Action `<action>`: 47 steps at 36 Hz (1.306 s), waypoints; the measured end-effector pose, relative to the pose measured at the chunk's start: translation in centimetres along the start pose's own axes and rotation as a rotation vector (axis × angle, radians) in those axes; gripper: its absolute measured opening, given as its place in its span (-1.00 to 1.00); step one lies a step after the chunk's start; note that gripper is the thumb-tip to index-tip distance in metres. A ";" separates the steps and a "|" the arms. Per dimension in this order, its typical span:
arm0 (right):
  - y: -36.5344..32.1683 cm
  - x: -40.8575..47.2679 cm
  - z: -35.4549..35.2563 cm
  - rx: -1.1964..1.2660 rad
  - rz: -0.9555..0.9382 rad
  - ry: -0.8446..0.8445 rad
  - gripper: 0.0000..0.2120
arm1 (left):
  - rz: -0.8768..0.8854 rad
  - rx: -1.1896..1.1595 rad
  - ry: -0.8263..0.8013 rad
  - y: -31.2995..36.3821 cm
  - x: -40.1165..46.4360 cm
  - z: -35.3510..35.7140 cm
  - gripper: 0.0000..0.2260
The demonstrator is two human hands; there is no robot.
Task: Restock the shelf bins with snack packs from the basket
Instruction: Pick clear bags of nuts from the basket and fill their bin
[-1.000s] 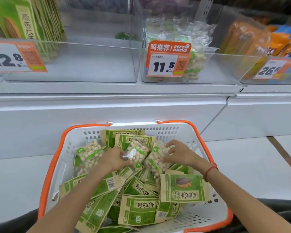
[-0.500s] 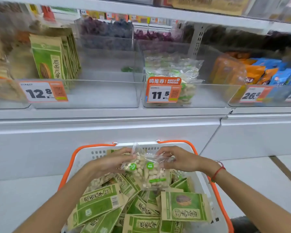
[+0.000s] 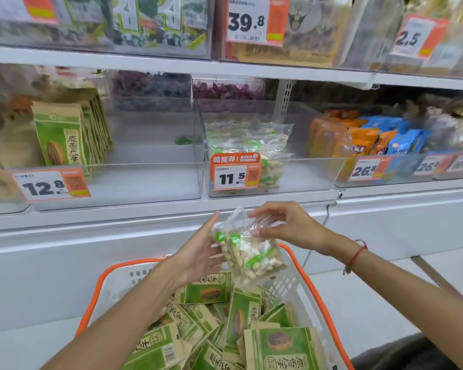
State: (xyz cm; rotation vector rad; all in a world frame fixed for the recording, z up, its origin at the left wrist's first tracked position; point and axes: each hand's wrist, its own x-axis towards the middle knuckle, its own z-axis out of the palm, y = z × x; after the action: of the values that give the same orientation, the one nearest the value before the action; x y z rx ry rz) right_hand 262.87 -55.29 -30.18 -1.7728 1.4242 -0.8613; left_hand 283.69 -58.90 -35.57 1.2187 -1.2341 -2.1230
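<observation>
While both hands hold them above the far rim of the basket (image 3: 309,273), the peanut packs (image 3: 247,252) show as clear film bags of pale nuts with green round stickers and a green band; two stickers side by side suggest two packs pressed together, though the exact count is hard to tell; the left hand (image 3: 198,256) lies palm-in against their left side, fingers straight and pressing; the right hand (image 3: 286,227) reaches over from the right, its fingers (image 3: 259,232) curled onto the crinkled film tops, pinching them; below, the basket holds a loose heap of green seed packs (image 3: 241,316), more than ten; on the shelf, the middle bin (image 3: 292,180), tagged 11.5, holds a few matching clear packs at its back left; the left bin (image 3: 145,182), tagged 12.8, has a row of green packs upright at its left side.
</observation>
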 end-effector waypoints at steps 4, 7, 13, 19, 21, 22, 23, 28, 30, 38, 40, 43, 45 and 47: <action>-1.0 0.4 -0.9 0.049 -0.042 0.054 -0.69 | 0.111 0.142 -0.080 1.0 0.0 0.7 -0.24; -1.7 0.7 -1.6 0.083 -0.067 0.108 -0.67 | 0.244 0.295 -0.050 1.5 -0.2 1.9 -0.26; -2.9 0.4 -4.2 -0.193 -0.157 0.150 -0.32 | 0.530 0.304 0.211 3.0 -0.5 3.6 -0.31; -4.0 -1.9 -8.6 -0.209 0.022 -0.068 -0.14 | 0.767 0.498 0.278 6.1 -0.7 5.7 -0.31; -4.0 -2.5 -9.5 -0.190 -0.011 -0.024 -0.27 | 0.840 0.610 0.255 7.7 -0.6 6.7 -0.35; -4.0 -2.7 -10.0 -0.206 -0.036 0.002 -0.32 | 0.866 0.663 0.224 8.6 -0.5 7.1 -0.36; -4.1 -2.8 -10.5 -0.231 -0.066 0.031 -0.36 | 0.892 0.703 0.188 9.5 -0.2 7.5 -0.36; -4.4 -2.1 -13.8 -0.290 -0.282 0.269 -0.45 | 1.079 0.778 0.130 14.6 2.2 10.0 -0.36; -4.1 -1.2 -15.2 -0.347 -0.354 0.376 -0.44 | 1.187 0.809 0.152 16.6 3.3 11.0 -0.36; -2.6 4.5 -18.3 -0.817 -0.240 0.656 -0.39 | 1.131 0.927 0.228 22.4 9.2 11.2 -0.21; -2.0 6.1 -18.6 -0.804 -0.172 0.618 -0.39 | 1.075 0.976 0.264 22.8 10.9 10.7 -0.21; -1.3 8.2 -18.9 -0.835 -0.085 0.546 -0.35 | 0.997 1.090 0.327 23.0 13.0 10.2 -0.30; -0.7 9.6 -18.8 -0.920 -0.036 0.497 -0.33 | 0.946 1.144 0.386 23.1 14.1 9.9 -0.30; -0.2 10.8 -18.5 -1.000 0.003 0.450 -0.33 | 0.896 1.197 0.429 23.1 15.1 9.6 -0.28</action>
State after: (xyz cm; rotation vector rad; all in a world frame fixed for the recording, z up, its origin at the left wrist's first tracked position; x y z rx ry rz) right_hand 249.43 -67.89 -19.25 -2.3489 2.4356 -0.5836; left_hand 265.59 -76.75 -21.21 1.0260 -2.2895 -0.3657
